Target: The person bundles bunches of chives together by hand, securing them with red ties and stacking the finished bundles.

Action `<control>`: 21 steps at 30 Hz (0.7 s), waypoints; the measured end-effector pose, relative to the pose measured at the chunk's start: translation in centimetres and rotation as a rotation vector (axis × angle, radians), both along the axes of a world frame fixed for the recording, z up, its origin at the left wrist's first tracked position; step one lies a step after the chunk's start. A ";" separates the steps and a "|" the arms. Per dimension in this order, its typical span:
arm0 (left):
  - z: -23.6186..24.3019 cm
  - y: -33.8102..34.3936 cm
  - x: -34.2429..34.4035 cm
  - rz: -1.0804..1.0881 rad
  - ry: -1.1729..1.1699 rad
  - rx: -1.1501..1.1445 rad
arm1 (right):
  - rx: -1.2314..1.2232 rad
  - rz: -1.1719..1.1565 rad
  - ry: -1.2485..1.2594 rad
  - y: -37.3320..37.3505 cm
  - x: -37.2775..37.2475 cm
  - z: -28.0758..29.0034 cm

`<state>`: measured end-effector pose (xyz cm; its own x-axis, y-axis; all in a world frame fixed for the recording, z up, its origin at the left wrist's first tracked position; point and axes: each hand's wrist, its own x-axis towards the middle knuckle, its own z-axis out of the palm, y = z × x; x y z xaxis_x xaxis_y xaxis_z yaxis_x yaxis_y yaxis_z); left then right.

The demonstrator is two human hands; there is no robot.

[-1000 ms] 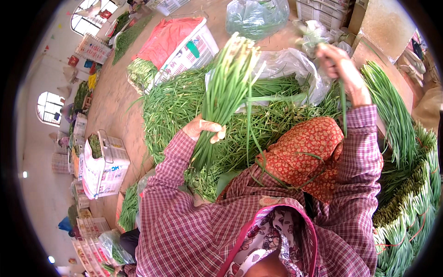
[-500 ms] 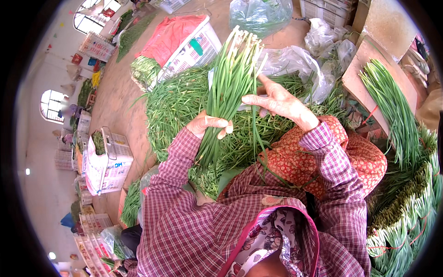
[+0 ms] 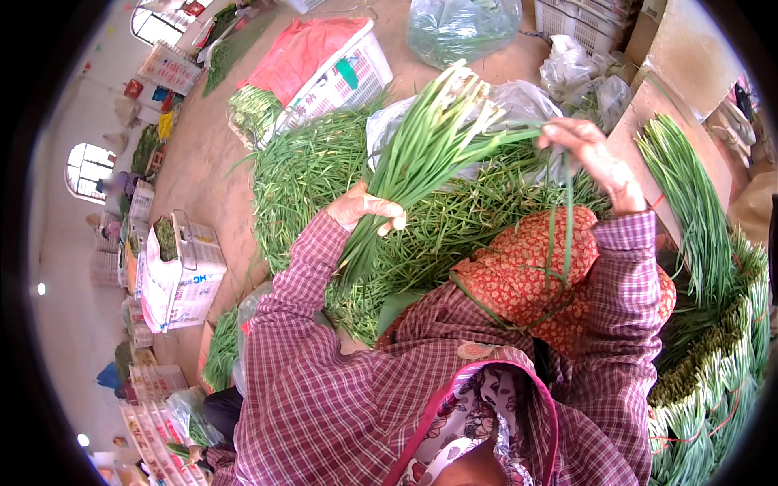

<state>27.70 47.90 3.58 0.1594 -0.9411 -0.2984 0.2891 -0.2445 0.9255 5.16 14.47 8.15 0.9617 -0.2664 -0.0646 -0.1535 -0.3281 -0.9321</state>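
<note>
My left hand (image 3: pixel 365 209) is closed around the lower part of a bunch of chives (image 3: pixel 433 142), whose pale cut ends fan out up and to the right. My right hand (image 3: pixel 590 154) is raised to the right of the bunch, thumb and fingers pinching a few chive strands (image 3: pixel 519 136). Those strands stretch across from the bunch's pale end, and long leaves hang from the pinch over my red flowered trouser leg (image 3: pixel 519 259). Beneath both hands spreads a large heap of loose chives (image 3: pixel 312 174).
A white crate (image 3: pixel 344 73) with a red cloth stands beyond the heap. Clear plastic bags (image 3: pixel 463 31) lie at the back. On the right, a neat chive bundle (image 3: pixel 689 202) rests on a board (image 3: pixel 628 130), above several tied bundles (image 3: pixel 713 389). Another white crate (image 3: pixel 186 271) stands left.
My right hand has moved right, away from the bunch, drawing a few strands out taut. The bunch in my left hand now tilts further right.
</note>
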 end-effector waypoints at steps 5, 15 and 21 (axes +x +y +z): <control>0.9 0.4 -0.4 0.027 -0.024 0.079 | -0.068 -0.156 -0.048 -2.8 -1.1 -0.6; -0.5 0.7 0.5 0.201 -0.131 0.007 | -0.566 -0.083 -0.170 1.3 -1.0 0.4; -0.3 -1.2 -0.6 0.182 -0.183 0.000 | -0.429 -0.287 -0.486 8.8 5.1 2.4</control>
<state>27.11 46.74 3.28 0.3778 -0.8918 -0.2488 0.1563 -0.2035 0.9665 10.26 23.30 10.57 0.7434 -0.4195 0.5210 0.1116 -0.6903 -0.7149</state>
